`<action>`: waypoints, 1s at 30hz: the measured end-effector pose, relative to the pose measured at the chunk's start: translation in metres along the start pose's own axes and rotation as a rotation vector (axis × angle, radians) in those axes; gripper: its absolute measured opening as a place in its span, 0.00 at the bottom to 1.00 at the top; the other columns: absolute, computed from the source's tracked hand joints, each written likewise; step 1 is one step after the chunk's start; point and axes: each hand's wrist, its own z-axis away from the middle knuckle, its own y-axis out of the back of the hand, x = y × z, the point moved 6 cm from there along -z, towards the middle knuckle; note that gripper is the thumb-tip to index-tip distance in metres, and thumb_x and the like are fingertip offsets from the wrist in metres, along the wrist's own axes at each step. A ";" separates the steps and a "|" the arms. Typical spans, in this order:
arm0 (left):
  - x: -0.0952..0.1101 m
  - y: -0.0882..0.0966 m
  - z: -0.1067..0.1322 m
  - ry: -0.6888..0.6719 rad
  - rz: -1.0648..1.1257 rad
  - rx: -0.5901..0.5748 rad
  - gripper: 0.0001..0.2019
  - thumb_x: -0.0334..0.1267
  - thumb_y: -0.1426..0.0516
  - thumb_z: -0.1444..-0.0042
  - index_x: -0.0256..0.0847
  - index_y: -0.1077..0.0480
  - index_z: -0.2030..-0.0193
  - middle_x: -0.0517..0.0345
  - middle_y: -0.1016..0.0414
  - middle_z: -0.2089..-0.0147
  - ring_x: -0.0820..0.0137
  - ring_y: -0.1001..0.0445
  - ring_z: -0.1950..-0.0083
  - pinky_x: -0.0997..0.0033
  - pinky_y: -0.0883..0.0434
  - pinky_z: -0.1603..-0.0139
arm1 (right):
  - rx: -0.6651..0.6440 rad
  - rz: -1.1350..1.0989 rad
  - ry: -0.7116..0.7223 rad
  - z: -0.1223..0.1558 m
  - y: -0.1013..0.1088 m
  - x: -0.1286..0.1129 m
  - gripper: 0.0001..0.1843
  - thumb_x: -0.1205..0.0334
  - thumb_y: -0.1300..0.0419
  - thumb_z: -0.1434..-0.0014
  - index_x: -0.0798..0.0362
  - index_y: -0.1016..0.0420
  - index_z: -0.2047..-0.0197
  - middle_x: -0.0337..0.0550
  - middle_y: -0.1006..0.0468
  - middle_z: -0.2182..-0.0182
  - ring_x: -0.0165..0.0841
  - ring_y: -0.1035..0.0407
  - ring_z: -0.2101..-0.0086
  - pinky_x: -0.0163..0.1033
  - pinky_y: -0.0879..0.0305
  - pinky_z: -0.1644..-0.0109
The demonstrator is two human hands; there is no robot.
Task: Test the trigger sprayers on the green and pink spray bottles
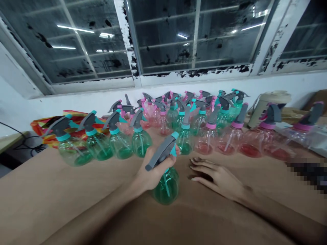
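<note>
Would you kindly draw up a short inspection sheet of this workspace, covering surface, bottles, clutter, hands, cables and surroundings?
Surface: brown tabletop, with bottles standing across its far side.
Bottles: green spray bottle in front; green bottles at front left, pink-collared bottles at front right, both colours behind.
Clutter: red and yellow plastic bag behind the left bottles; pale container at back right; dark thing at the right edge, too obscured to identify.
Hands: left hand grips the green spray bottle near its neck; right hand open, holding nothing.
Cables: dark wires at far left.
Surroundings: windows, paint peeling on their frames.
</note>
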 end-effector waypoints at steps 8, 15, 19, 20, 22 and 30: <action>0.007 -0.006 -0.009 -0.048 -0.078 -0.032 0.11 0.37 0.47 0.51 0.45 0.30 0.60 0.64 0.38 0.76 0.72 0.41 0.76 0.71 0.38 0.74 | -0.002 0.002 -0.006 -0.001 -0.006 0.003 0.21 0.51 0.46 0.39 0.51 0.31 0.45 0.44 0.28 0.47 0.38 0.39 0.44 0.49 0.40 0.41; 0.012 -0.006 -0.008 -0.080 -0.122 -0.029 0.15 0.35 0.48 0.50 0.46 0.31 0.55 0.64 0.40 0.75 0.71 0.43 0.75 0.70 0.38 0.73 | -0.021 0.004 -0.015 -0.001 -0.004 0.003 0.22 0.51 0.47 0.39 0.52 0.32 0.45 0.44 0.29 0.46 0.38 0.40 0.43 0.48 0.40 0.41; 0.012 -0.005 -0.007 -0.095 -0.109 -0.027 0.16 0.35 0.49 0.50 0.47 0.31 0.54 0.63 0.40 0.75 0.71 0.41 0.75 0.69 0.36 0.73 | -0.003 -0.014 -0.009 0.000 -0.003 0.003 0.21 0.52 0.46 0.39 0.49 0.32 0.45 0.43 0.29 0.46 0.38 0.40 0.44 0.50 0.39 0.41; 0.010 -0.005 -0.007 -0.080 -0.107 -0.033 0.16 0.35 0.48 0.50 0.46 0.30 0.54 0.63 0.39 0.76 0.70 0.39 0.75 0.68 0.35 0.72 | -0.001 -0.016 -0.012 0.000 -0.003 0.004 0.21 0.52 0.46 0.39 0.49 0.32 0.45 0.43 0.29 0.46 0.39 0.39 0.44 0.50 0.39 0.42; 0.008 -0.005 -0.007 -0.052 -0.097 -0.046 0.15 0.36 0.48 0.50 0.45 0.30 0.55 0.62 0.36 0.76 0.69 0.36 0.74 0.67 0.33 0.71 | 0.002 -0.014 -0.018 0.001 -0.004 0.004 0.21 0.52 0.46 0.39 0.49 0.32 0.44 0.43 0.29 0.46 0.39 0.39 0.44 0.50 0.39 0.42; 0.007 -0.005 -0.008 -0.027 -0.079 -0.126 0.10 0.38 0.48 0.50 0.46 0.30 0.61 0.63 0.35 0.79 0.70 0.34 0.76 0.68 0.32 0.72 | 0.015 -0.010 -0.010 0.001 -0.003 0.004 0.22 0.52 0.45 0.40 0.48 0.33 0.44 0.42 0.29 0.46 0.38 0.39 0.44 0.49 0.39 0.42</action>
